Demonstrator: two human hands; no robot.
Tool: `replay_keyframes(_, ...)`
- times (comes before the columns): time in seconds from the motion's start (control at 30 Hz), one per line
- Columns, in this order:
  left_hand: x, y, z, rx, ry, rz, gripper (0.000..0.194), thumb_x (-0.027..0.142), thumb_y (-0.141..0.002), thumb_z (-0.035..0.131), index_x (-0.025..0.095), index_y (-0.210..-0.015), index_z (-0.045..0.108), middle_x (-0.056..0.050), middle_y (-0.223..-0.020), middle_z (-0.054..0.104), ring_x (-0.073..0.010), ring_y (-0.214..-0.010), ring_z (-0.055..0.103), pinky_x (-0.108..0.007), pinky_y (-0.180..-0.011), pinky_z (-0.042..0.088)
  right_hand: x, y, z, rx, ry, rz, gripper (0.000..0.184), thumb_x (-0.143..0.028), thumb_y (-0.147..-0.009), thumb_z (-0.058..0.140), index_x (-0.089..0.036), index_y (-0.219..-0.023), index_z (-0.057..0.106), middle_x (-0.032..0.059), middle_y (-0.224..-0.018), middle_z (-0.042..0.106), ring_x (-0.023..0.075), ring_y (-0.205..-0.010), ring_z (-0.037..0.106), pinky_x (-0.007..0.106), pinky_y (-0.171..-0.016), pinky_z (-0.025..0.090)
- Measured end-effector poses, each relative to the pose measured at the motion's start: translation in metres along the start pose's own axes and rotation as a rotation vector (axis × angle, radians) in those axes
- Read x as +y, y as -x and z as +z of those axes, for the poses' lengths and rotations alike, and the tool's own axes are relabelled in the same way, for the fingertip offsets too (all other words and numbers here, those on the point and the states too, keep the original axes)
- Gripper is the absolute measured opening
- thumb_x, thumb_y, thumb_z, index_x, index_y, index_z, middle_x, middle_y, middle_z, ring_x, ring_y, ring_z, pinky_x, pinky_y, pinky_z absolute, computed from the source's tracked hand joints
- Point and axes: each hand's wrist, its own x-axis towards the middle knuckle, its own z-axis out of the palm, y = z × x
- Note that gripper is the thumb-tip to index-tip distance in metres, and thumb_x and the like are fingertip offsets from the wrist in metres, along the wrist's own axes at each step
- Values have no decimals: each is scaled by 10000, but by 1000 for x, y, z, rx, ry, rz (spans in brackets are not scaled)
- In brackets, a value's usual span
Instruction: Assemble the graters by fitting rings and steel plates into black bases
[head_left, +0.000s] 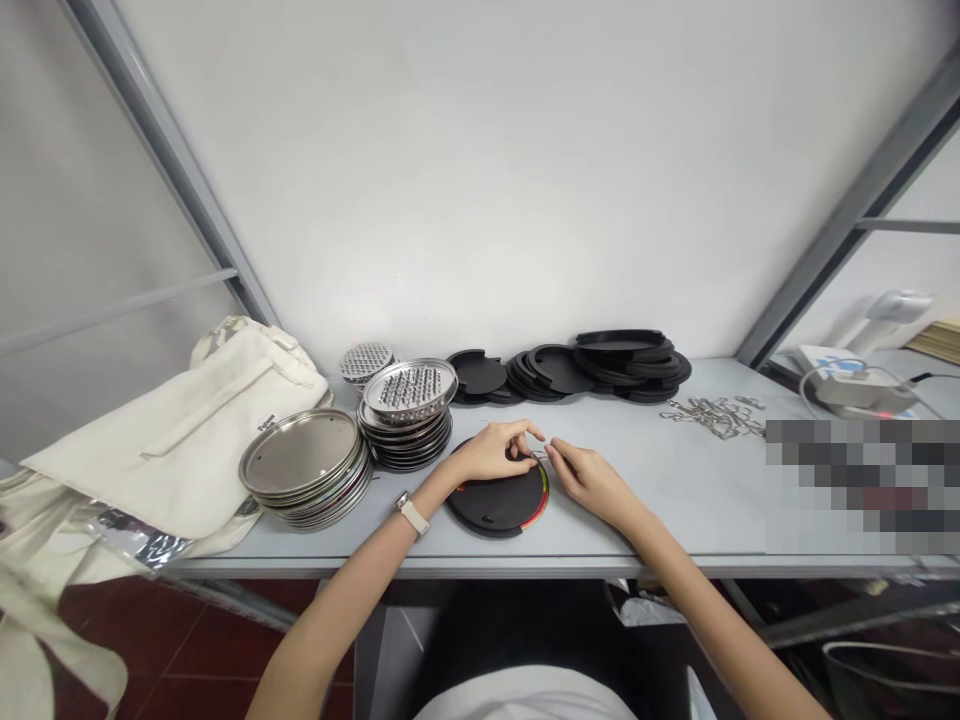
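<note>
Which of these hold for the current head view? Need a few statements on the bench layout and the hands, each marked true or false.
1. The silver discs are stacked between the bag and the graters. True.
2. The watch is on the right wrist. False: the watch is on the left.
3. The left hand is over the black tray nearest the person. True.
4. The metal clips lie left of the graters. False: the clips lie well to their right.
5. The right hand is on the bag. False: the right hand pinches a thin wire by the tray's edge.
</note>
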Motion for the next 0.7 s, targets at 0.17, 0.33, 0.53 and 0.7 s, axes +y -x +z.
replay_keyframes(0.17,0,-1,0,2,-34,23,355,172,-736,615,186,-1086,554,12,-800,580,-93,-669,492,-206,-633,415,-1,0,1,-50,-10,-15,271,-297,-966,280,-213,-791,469,10,-619,561,156,-529,521,250,-549,336)
replay_keyframes(0.33,1,-1,0,26,-55,65,304,206,-753,618,181,-1050,557,-17,-913,596,-102,-698,502,-219,-642,430,-1,-1,0,-94,11,-22,287,-315,-971,279,-209,-812,494,26,-654,595,159,-545,540,251,-549,341)
replay_keyframes(0.53,0,-1,0,38,-78,70,237,110,-824,475,165,-1030,577,-34,-942,613,-106,-723,535,-228,-686,438,0,-2,0,-107,22,-35,285,-324,-972,281,-210,-819,493,16,-637,579,156,-533,529,247,-547,338)
replay_keyframes(0.7,-1,-2,-1,54,-95,76,224,90,-794,477,161,-972,593,-28,-926,606,-117,-750,539,-238,-722,440,-3,0,-2,-111,6,-49,273,-331,-963,300,-213,-780,464,-2,-605,547,144,-515,497,237,-535,326)
